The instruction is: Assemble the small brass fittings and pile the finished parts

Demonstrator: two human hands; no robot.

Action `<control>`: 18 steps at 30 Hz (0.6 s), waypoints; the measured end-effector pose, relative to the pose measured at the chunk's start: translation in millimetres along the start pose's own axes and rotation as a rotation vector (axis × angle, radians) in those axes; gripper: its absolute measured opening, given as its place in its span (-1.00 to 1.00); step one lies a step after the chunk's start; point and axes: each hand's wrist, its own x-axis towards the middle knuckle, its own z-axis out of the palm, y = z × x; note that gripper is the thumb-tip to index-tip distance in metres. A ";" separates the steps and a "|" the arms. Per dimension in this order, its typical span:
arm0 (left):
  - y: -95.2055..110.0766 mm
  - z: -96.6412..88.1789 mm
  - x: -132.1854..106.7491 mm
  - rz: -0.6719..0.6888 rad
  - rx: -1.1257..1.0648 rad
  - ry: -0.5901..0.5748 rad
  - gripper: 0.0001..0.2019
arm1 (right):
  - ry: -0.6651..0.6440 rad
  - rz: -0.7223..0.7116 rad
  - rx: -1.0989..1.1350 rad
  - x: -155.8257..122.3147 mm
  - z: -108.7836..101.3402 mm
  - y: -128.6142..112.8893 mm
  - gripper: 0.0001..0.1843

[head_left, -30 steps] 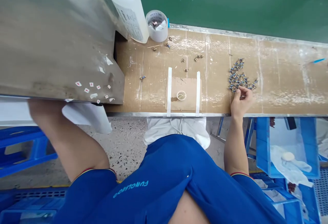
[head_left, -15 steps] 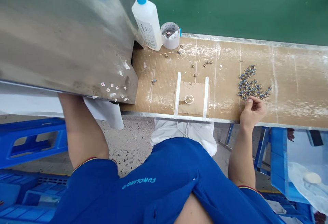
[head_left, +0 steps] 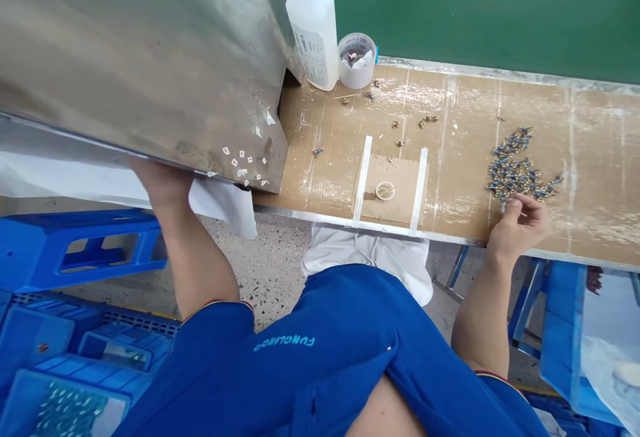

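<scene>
A large brushed-steel panel (head_left: 140, 57) leaned in from the upper left and overhung the near-left part of the cardboard-topped bench (head_left: 590, 130), standing in the way on that side. The left hand (head_left: 160, 180) met the panel's lower edge, its fingers hidden, so its grip could not be told. A glue bottle (head_left: 314, 30) and a small tub (head_left: 357, 60) stood at the far edge, beside the panel. The right hand (head_left: 520, 227) lay at the near edge, fingertips drawn together at the bottom of a pile of small brass-and-blue parts (head_left: 520, 170); any part between them was too small to tell. The pile stretched loosely from far to near, right of the taped cardboard pad (head_left: 390, 207), with open bench beyond it to the right.
</scene>
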 end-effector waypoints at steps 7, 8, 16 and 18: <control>-15.4 -19.0 -68.0 0.117 -0.371 0.575 -0.89 | -0.030 -0.057 0.007 1.3 -1.9 7.7 -0.86; -16.9 -16.5 -72.2 0.109 -0.395 0.612 -0.88 | -0.031 -0.060 -0.005 1.7 -1.6 8.2 -0.85; -30.7 18.9 -20.0 -0.096 -0.269 0.474 -0.80 | 0.022 -0.088 -0.044 1.2 5.5 5.2 -0.79; -27.8 17.2 -14.1 -0.065 -0.268 0.424 -0.68 | 0.025 -0.086 -0.053 0.3 5.0 4.7 -0.78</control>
